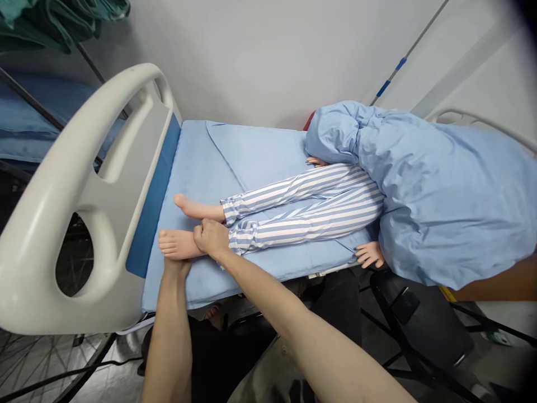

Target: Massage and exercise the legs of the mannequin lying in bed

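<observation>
A mannequin in blue-and-white striped trousers (310,224) lies on its back on a bed, its feet toward the footboard. My right hand (212,236) is closed around the ankle of its nearer leg, at the trouser cuff. Beneath that same foot (178,244), my left hand (178,267) cups the heel side, with most of its fingers hidden. The mannequin's other foot (199,209) rests on the sheet just beyond, touched by neither palm as far as I can see. One mannequin hand (369,254) shows at the near mattress edge.
A bunched blue quilt (453,196) covers the upper body. The bed's white footboard (90,184) rises at the left, close to the feet. A black folding chair (423,319) stands at the lower right. The wall (251,61) runs along the bed's far side.
</observation>
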The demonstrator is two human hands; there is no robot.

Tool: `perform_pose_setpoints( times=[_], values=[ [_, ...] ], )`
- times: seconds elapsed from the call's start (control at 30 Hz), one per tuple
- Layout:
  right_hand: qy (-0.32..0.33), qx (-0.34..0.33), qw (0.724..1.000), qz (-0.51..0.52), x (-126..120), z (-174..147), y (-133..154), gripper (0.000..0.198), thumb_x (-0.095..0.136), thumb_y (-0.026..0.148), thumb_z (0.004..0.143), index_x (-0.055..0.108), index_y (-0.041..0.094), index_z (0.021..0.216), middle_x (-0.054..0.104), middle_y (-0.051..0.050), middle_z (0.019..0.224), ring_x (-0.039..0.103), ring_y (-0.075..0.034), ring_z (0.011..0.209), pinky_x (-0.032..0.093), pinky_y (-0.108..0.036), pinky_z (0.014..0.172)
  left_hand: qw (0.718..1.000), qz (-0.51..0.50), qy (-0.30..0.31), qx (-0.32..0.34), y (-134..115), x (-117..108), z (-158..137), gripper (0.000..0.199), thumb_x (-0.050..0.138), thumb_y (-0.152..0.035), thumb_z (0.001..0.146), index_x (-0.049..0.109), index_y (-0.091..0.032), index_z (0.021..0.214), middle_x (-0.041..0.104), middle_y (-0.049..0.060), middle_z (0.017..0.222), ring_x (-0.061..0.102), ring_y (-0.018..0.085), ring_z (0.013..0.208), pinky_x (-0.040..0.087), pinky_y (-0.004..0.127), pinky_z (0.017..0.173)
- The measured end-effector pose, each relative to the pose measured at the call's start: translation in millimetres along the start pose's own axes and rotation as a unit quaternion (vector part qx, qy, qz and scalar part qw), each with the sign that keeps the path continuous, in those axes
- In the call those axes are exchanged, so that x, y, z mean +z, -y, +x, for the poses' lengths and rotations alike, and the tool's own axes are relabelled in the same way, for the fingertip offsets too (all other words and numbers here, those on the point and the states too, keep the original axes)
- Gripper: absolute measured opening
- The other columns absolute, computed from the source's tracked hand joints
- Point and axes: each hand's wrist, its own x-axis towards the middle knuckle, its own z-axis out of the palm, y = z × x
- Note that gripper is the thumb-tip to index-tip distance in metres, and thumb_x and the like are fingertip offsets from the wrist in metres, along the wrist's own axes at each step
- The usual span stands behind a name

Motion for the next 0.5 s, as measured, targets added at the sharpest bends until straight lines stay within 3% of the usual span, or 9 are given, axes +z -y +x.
perform_pose_setpoints(
  times=[0.13,0.37,0.43,0.5],
  values=[
    [0.000,-0.003,1.000,-0.003,3.3,0.4,-2.6,0.031,0.042,0.037,0.095,0.063,0.014,0.098,0.071,-0.009,0.100,0.065,-0.022,0.089,0.048,-0.032,0.079,0.996,0.055,-0.069,0.018,4.1,9.1,0.9,0.023,0.012,-0.011,0.096,0.030,-0.022,0.089,0.043,0.007,0.091,0.045,0.027,0.114,0.040,0.046,0.096],
    [0.002,-0.011,1.000,-0.010,-4.5,-3.3,0.2,0.033,0.041,0.036,0.096,0.064,0.013,0.102,0.071,-0.011,0.104,0.066,-0.023,0.092,0.049,-0.032,0.079,0.998,0.018,-0.045,0.027,0.7,1.6,-5.4,0.024,0.011,-0.013,0.097,0.026,-0.022,0.081,0.046,0.013,0.102,0.043,0.030,0.117,0.036,0.048,0.090],
    [0.013,0.000,1.000,-0.002,-8.8,-5.1,3.0,0.033,0.041,0.036,0.096,0.064,0.013,0.102,0.071,-0.012,0.104,0.067,-0.023,0.093,0.050,-0.032,0.081,0.997,0.025,0.006,0.070,4.8,-4.7,-3.1,0.028,0.005,-0.010,0.097,0.027,-0.022,0.083,0.045,0.015,0.104,0.042,0.030,0.118,0.036,0.047,0.084],
    [0.017,0.009,1.000,0.005,-11.8,-6.7,4.9,0.033,0.042,0.035,0.097,0.065,0.013,0.102,0.071,-0.012,0.104,0.067,-0.023,0.094,0.050,-0.031,0.082,0.979,0.030,0.116,0.164,14.8,-16.7,1.7,0.034,0.000,-0.009,0.095,0.030,-0.021,0.086,0.045,0.017,0.105,0.043,0.031,0.117,0.035,0.046,0.077]
  ],
)
